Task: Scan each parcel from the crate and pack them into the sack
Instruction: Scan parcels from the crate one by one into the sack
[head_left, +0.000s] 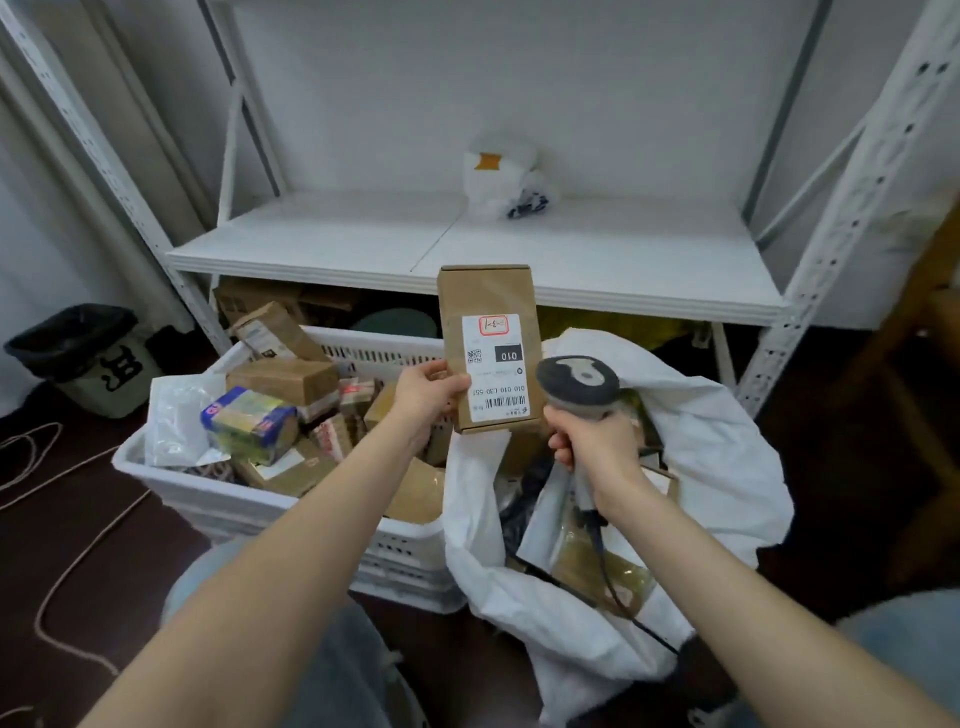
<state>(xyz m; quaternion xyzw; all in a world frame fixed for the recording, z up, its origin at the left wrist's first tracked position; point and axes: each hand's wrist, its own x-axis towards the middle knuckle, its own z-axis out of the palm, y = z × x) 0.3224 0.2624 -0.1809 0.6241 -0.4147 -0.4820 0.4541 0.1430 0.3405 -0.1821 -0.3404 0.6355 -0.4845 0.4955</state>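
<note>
While the left hand (426, 389) pinches a tall brown cardboard parcel (488, 348) by its lower left edge, thumb on the front face and fingers curled behind, the box stands upright in the air above the gap between crate and sack, its white shipping label (496, 366) turned toward the camera and upside down. Just beside it, the right hand (592, 441) is closed in a full fist around the handle of a grey barcode scanner (577, 384), whose head sits close to the parcel's lower right corner; its dark cable (605, 566) trails down over the sack. Below the left hand, the white slotted crate (234, 504) is piled with parcels: brown boxes lying at angles, a blue and yellow packet (249, 423) and a white plastic mailer (176, 421) near the left wall. Touching the crate's right side, the white sack (717, 447) gapes open with a few flat brown and dark packages inside. Behind both stands a white metal shelf (467, 249) carrying a crumpled white bag (501, 176), with more cartons underneath. A black-lined bin (88, 358) sits on the dark floor at left, near a loose rope (67, 566).
</note>
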